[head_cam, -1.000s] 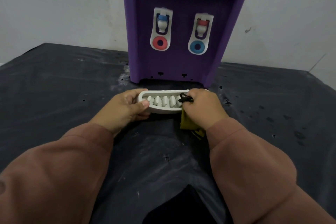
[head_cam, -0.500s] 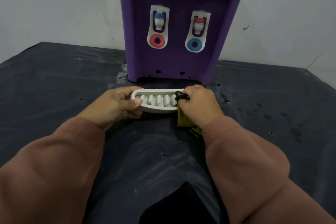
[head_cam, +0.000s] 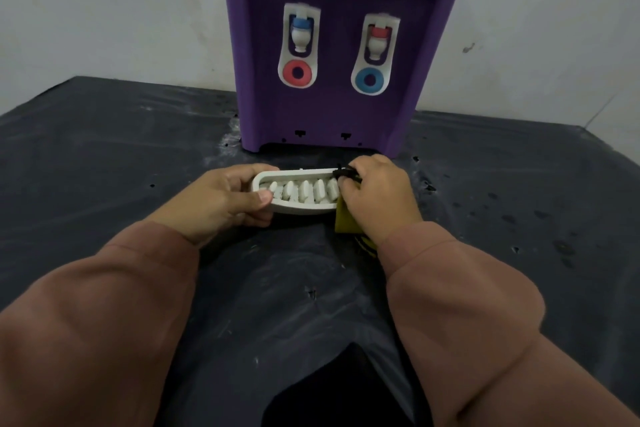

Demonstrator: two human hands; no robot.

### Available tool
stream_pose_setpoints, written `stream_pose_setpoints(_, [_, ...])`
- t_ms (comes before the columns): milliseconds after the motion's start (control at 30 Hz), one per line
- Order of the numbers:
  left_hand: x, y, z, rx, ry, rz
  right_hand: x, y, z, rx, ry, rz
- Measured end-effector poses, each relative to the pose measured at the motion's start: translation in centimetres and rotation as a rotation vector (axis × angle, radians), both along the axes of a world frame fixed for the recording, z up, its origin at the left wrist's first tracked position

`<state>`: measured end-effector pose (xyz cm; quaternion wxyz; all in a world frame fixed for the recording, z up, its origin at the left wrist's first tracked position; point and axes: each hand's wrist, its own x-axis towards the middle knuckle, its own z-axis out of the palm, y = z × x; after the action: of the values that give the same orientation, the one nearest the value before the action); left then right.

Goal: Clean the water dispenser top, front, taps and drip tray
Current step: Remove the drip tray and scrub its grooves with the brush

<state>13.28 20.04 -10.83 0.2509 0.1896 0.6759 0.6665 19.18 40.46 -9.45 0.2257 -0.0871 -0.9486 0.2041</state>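
A purple water dispenser stands against the wall, with a blue-capped tap on the left and a red-capped tap on the right. The white slotted drip tray is off the dispenser and lies on the dark sheet in front of it. My left hand grips the tray's left end, thumb on its front rim. My right hand holds a yellow-olive cloth with black trim against the tray's right end. The dispenser's top is out of view.
A dark plastic sheet covers the surface, with white smears and small dark spots, mostly to the right. A pale wall stands behind. My brown sleeves fill the lower part of the view.
The tray and both hands have shifted slightly left in the view, and the dispenser sits a little higher in frame. Grips on the tray and cloth are unchanged.
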Motion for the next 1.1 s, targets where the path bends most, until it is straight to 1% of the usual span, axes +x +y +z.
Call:
stream_pose_setpoints(67, [0.01,-0.02,-0.14,-0.002,0.003,0.025,-0.11,0.08,0.08,0.03,-0.058,0.016])
stream_pose_setpoints(133, [0.01,0.02,-0.27,-0.007,0.011,0.055,-0.1,0.29,0.27,0.077,-0.158,0.052])
stream_pose_setpoints(200, [0.0,0.05,-0.32,-0.009,0.017,0.064,0.02,0.46,0.36,0.066,-0.203,0.07])
stream_pose_setpoints(233, [0.01,0.05,-0.24,-0.005,0.015,0.059,0.08,0.47,0.33,0.049,-0.185,0.065])
stream_pose_setpoints(333, [0.17,-0.09,0.03,0.012,0.001,0.019,0.18,0.08,0.07,-0.001,-0.046,0.013])
stream_pose_setpoints(400, [0.26,-0.08,0.13,0.002,0.009,0.0,0.15,-0.13,0.13,-0.018,0.0,-0.011])
stream_pose_setpoints(467, [0.24,0.0,0.07,-0.011,0.016,0.023,0.08,-0.04,0.22,-0.021,-0.017,-0.009])
stream_pose_setpoints(567, [0.11,0.02,-0.1,-0.026,0.027,0.069,0.2,0.33,0.39,0.009,-0.118,0.035])
stream_pose_setpoints(667, [0.07,-0.1,-0.11,-0.013,0.023,0.053,0.43,0.57,0.47,-0.039,-0.185,0.079])
stream_pose_setpoints(800, [0.4,0.03,0.12,-0.009,0.01,0.002,0.15,0.38,0.39,-0.095,-0.023,0.003])
stream_pose_setpoints(867, [0.52,0.13,0.15,0.002,0.004,0.01,0.0,0.18,0.32,-0.087,0.008,-0.008])
stream_pose_setpoints(933, [0.52,0.18,0.12,0.005,0.003,0.041,-0.01,0.28,0.46,-0.058,-0.052,0.011])
stream_pose_setpoints(1033, [0.48,0.16,0.06,-0.005,0.017,0.071,0.11,0.66,0.84,0.018,-0.212,0.045])
stream_pose_setpoints(1100, [0.46,0.14,0.08,-0.014,0.027,0.051,0.11,0.68,0.83,-0.006,-0.192,0.03])
